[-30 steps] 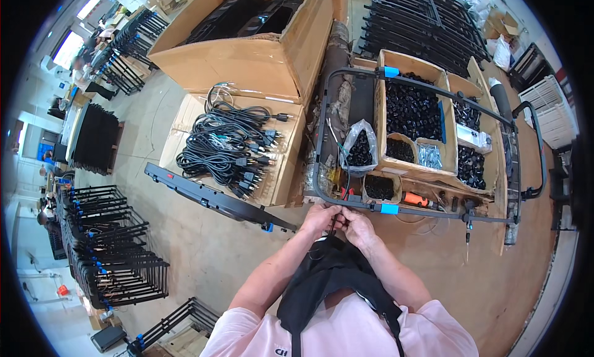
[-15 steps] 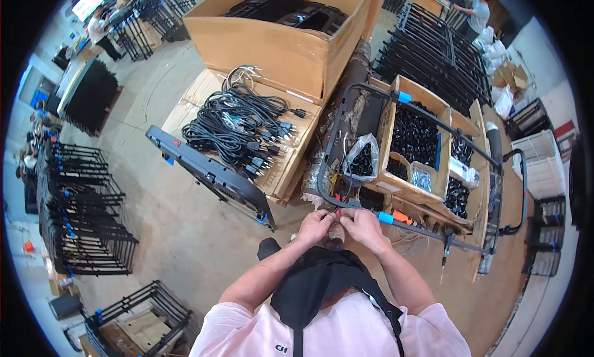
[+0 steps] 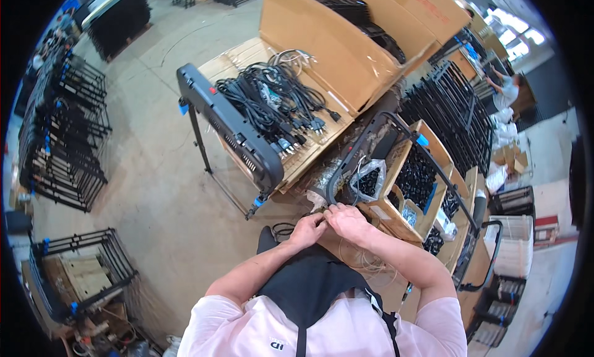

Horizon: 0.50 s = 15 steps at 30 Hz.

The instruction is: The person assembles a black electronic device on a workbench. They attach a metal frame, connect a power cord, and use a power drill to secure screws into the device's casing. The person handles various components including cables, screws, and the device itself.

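My left hand point(image 3: 307, 230) and my right hand point(image 3: 346, 222) meet in front of me, their fingertips pinched together. Whatever lies between them is too small and covered to make out. Just beyond my right fingers is the bent near corner of a black tubular frame point(image 3: 331, 187), which runs up and right over the parts boxes. A clear plastic bag of small black parts point(image 3: 368, 180) sits beside that corner. Left of my hands, a long black housing with a red switch point(image 3: 230, 123) stands on thin metal legs.
Black power cords point(image 3: 272, 103) lie heaped on cardboard beneath a big open carton point(image 3: 322, 53). A wooden bin point(image 3: 387, 190) with black parts stands at right, loose thin wires point(image 3: 371, 261) below it. Black frames point(image 3: 65, 134) are stacked at far left. A person point(image 3: 508, 91) works at the far right.
The view has turned, so the scene sits tilted and shifted. My hands stay pinched together near the frame's corner. The red piece and cable seen by my fingers earlier are now hidden.
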Motion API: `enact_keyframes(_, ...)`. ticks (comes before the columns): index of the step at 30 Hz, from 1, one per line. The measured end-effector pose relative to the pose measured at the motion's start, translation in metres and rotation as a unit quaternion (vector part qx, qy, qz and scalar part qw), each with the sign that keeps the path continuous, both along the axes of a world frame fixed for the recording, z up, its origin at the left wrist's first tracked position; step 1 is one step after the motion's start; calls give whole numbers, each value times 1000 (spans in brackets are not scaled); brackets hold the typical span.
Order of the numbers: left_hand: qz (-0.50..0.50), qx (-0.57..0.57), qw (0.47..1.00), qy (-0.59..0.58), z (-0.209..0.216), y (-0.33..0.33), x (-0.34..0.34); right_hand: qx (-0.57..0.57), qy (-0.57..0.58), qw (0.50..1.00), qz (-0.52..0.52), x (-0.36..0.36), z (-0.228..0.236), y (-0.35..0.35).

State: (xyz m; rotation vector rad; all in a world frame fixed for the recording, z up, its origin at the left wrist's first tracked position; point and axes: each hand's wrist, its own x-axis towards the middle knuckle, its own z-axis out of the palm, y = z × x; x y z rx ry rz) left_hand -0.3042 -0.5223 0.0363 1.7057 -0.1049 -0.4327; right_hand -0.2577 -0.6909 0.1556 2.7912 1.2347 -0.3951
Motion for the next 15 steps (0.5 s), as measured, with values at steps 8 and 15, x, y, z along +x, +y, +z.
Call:
enact_keyframes(8,-60,-44,994,75,21,15,10,6,2,998,-56,-10,8,4)
enact_keyframes(15,-120,-23,988,99,30,23,19,64,99,985,-125,3,15,-13)
